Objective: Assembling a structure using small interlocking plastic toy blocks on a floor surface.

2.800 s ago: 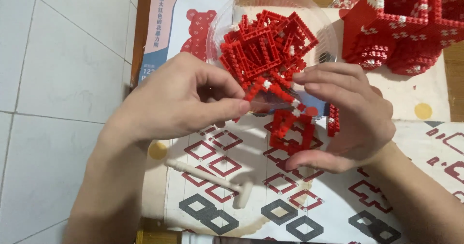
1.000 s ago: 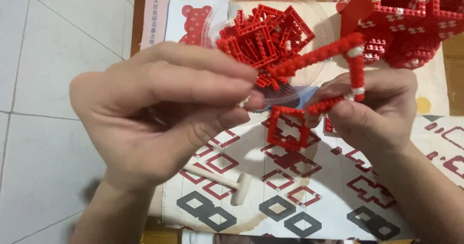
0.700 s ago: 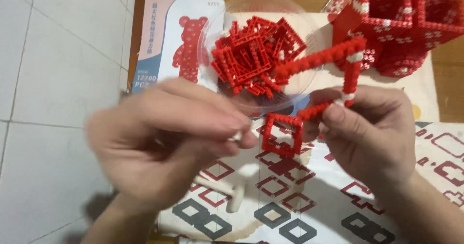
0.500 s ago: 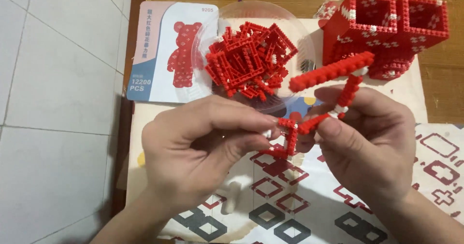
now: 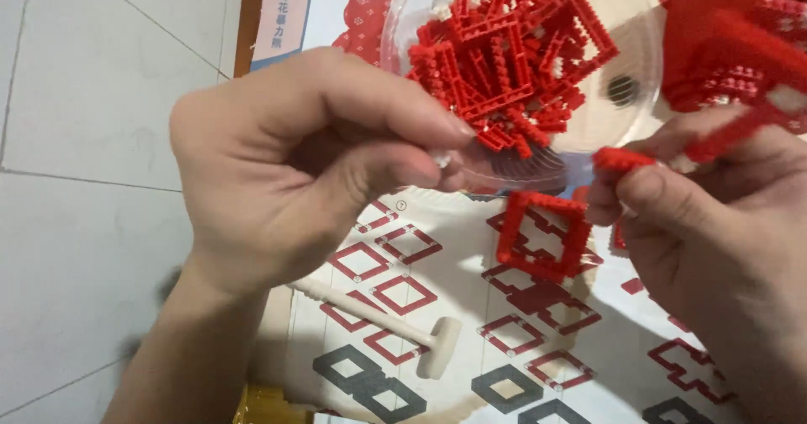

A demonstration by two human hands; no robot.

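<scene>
My left hand is pinched, thumb against forefinger, on a small white piece that barely shows at the fingertips. My right hand grips a red brick assembly. Its square frame hangs below the fingers, a short end pokes out above the thumb, and a strip runs up to the right. The two hands are a little apart, in front of a clear plastic bowl heaped with several red square frames.
A large red and white brick structure stands at the top right. Under the hands lies a sheet printed with red and black squares, with a white mallet-shaped tool on it. A leaflet showing a red bear is behind; tiled floor is left.
The view has closed in on the hands. My left hand has come off the red assembly and drawn left, pinched. The right hand still holds the assembly, now lower right.
</scene>
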